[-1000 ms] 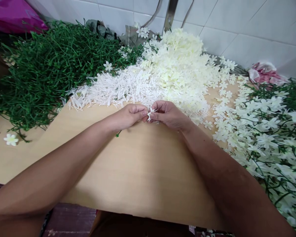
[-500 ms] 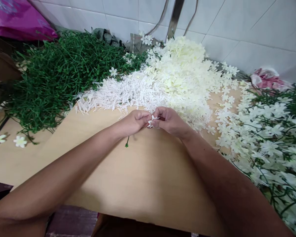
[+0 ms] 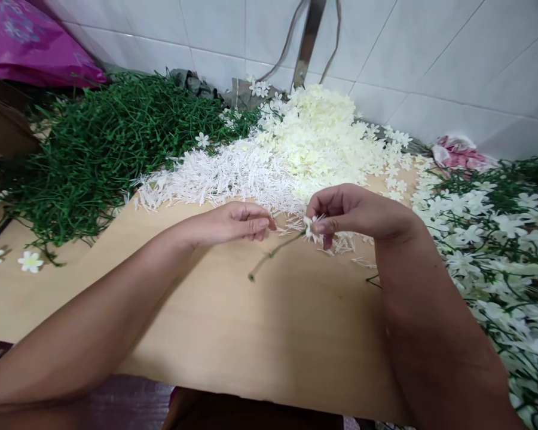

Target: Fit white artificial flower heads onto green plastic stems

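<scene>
The right hand [image 3: 358, 209] pinches a white flower [image 3: 311, 229] between thumb and fingers, just above the middle of a tan board [image 3: 260, 334]. From the flower a thin green stem [image 3: 272, 252] slants left and toward the near side, its small knobbed end free of either hand. The left hand [image 3: 237, 224] is just to the left of the flower and apart from it, with its fingers loosely curled and the thumb lying close along them; whether the tips press together or hold something small, I cannot tell. Directly beyond the hands spreads a heap of thin white filaments [image 3: 219, 170], some strands scattered just under and beside the right fingers. Farther back and slightly right, a mound of pale yellow-white blossoms [image 3: 318, 131] rises near a tiled wall [image 3: 407, 54]. A large tangle of green stems [image 3: 116, 128] fills the far left, with a magenta bag [image 3: 36, 45] behind it. Two loose flowers [image 3: 30, 261] lie nearer on the left. Along the right side are many white flowers on green stems [image 3: 497, 257], and beyond them a crumpled pink-and-white cloth [image 3: 461, 154] lies near the wall.
</scene>
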Motion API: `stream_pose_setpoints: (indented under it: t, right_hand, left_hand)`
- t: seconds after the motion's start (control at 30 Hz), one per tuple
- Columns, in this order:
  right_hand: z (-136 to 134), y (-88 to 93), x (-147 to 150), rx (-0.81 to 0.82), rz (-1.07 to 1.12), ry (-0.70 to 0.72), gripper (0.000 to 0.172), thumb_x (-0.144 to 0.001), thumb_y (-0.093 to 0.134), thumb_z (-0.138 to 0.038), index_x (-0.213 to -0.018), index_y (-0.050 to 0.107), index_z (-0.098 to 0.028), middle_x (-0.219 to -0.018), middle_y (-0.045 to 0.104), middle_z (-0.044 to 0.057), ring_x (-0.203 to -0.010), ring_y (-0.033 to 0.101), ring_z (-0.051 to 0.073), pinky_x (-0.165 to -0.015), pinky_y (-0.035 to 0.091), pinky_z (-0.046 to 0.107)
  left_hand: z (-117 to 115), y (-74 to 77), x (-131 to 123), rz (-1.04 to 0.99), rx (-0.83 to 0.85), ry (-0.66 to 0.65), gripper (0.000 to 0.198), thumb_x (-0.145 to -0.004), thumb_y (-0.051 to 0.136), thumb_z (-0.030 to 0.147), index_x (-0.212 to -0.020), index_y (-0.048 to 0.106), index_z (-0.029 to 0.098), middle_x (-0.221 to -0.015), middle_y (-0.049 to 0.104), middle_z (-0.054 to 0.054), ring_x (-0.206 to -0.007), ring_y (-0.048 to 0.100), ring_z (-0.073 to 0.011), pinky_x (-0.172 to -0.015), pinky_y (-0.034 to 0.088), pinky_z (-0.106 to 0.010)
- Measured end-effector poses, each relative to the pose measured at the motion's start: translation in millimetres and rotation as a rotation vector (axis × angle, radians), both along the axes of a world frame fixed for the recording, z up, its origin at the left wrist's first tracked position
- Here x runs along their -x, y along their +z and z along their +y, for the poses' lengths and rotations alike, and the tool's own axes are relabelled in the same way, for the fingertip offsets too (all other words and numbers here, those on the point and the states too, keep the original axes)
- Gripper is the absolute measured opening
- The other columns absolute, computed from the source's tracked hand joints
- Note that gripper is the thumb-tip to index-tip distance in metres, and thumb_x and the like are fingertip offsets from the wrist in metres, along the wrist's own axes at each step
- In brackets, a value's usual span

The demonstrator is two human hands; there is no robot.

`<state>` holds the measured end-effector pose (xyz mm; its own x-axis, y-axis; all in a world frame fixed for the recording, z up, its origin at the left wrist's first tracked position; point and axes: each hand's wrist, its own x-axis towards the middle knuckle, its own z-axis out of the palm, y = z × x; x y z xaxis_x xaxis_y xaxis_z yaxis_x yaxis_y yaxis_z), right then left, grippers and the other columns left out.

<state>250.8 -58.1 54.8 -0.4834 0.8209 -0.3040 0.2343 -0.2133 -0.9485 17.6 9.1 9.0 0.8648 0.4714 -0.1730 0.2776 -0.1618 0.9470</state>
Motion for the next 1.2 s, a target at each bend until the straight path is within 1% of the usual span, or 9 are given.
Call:
stream_pose_setpoints:
  t: [0.1,0.2,0.33,0.5,0.63,0.83,1.0,1.1,1.2]
  right_hand:
    - [-7,11.8,-8,-0.004,-0.105,0.161,0.032,-0.061,0.081,-0.031,-0.083,0.071,-0.010,-0.072,0.071,0.008,-0.059,0.065,0.014,-0.053,0.053,0.026]
    - [-3,8.0,-9,-0.203,-0.241,-0.056,0.024,-0.068,0.075,-0.028,-0.084,0.071,-0.011,-0.076,0.069,0.007,-0.065,0.063,0.014,-0.060,0.052,0.029]
    - [14,-23.4,1,-0.549,-0.528,-0.458,0.007,-0.075,0.066,-0.020,-0.072,0.064,-0.014,-0.068,0.061,0.004,-0.065,0.055,0.014,-0.064,0.046,0.032]
    - [33,-64.5,12,-0.881,-0.905,-0.441,0.020,-0.073,0.062,-0.010,-0.093,0.065,-0.011,-0.090,0.060,0.012,-0.086,0.052,0.023,-0.080,0.042,0.039]
    - [36,-69.0,9,-0.921,-0.913,-0.452,0.013,-0.076,0.054,-0.010,-0.084,0.065,-0.013,-0.081,0.059,0.010,-0.081,0.051,0.021,-0.078,0.042,0.036]
    - [36,-67.3,8,-0.976,-0.770,-0.581,0.022,-0.077,0.045,-0.009,-0.085,0.065,-0.015,-0.085,0.063,0.010,-0.081,0.055,0.021,-0.077,0.045,0.036]
    - [43,-66.9,18,-1.038,-0.892,-0.472,0.027,-0.079,0.044,-0.008,-0.090,0.068,-0.013,-0.092,0.066,0.013,-0.089,0.055,0.025,-0.086,0.043,0.041]
    - [51,-57.8,23,-1.010,-0.972,-0.410,0.026,-0.080,0.045,-0.010,-0.094,0.067,-0.012,-0.094,0.064,0.015,-0.091,0.053,0.027,-0.085,0.043,0.041]
    - [62,-47.6,28,-0.942,-0.976,-0.365,0.027,-0.078,0.052,-0.011,-0.102,0.065,-0.013,-0.100,0.062,0.014,-0.093,0.052,0.026,-0.085,0.042,0.041]
  left_hand:
    - [-1,-1.0,3,0.098,0.001,-0.104,0.027,-0.078,0.060,0.035,-0.090,0.067,0.012,-0.072,0.061,-0.003,-0.067,0.054,-0.0110,-0.064,0.044,-0.023]
    - [0,-7.7,0,0.144,-0.060,-0.020,0.022,-0.079,0.056,0.031,-0.086,0.066,0.012,-0.068,0.059,-0.001,-0.064,0.052,-0.0092,-0.060,0.041,-0.020]
    - [-2,-16.6,-7,0.136,-0.106,0.121,0.021,-0.082,0.051,0.028,-0.086,0.065,0.013,-0.064,0.055,0.001,-0.057,0.047,-0.0075,-0.054,0.037,-0.019]
    - [-7,-24.6,-13,0.152,-0.244,0.160,0.024,-0.085,0.045,0.027,-0.090,0.065,0.014,-0.064,0.056,0.001,-0.057,0.048,-0.0083,-0.058,0.039,-0.022]
    - [-4,-27.9,-11,0.136,-0.430,0.212,0.025,-0.084,0.046,0.028,-0.088,0.067,0.016,-0.069,0.062,-0.001,-0.065,0.054,-0.0111,-0.065,0.042,-0.024]
    - [13,-17.4,-28,0.162,-0.713,0.503,0.025,-0.083,0.050,0.031,-0.093,0.069,0.017,-0.087,0.065,-0.006,-0.078,0.056,-0.0162,-0.073,0.043,-0.030]
    - [33,-16.3,-68,0.309,-0.996,0.404,0.026,-0.082,0.053,0.029,-0.097,0.069,0.014,-0.104,0.061,-0.014,-0.101,0.054,-0.0274,-0.082,0.041,-0.038]
    - [47,-16.8,-75,0.284,-0.957,0.402,0.019,-0.080,0.052,0.024,-0.083,0.069,0.014,-0.093,0.063,-0.012,-0.093,0.056,-0.0254,-0.078,0.040,-0.036]
    - [54,-12.1,-65,0.176,-0.705,0.491,0.015,-0.077,0.057,0.027,-0.080,0.067,0.016,-0.077,0.063,-0.005,-0.072,0.053,-0.0162,-0.066,0.038,-0.029]
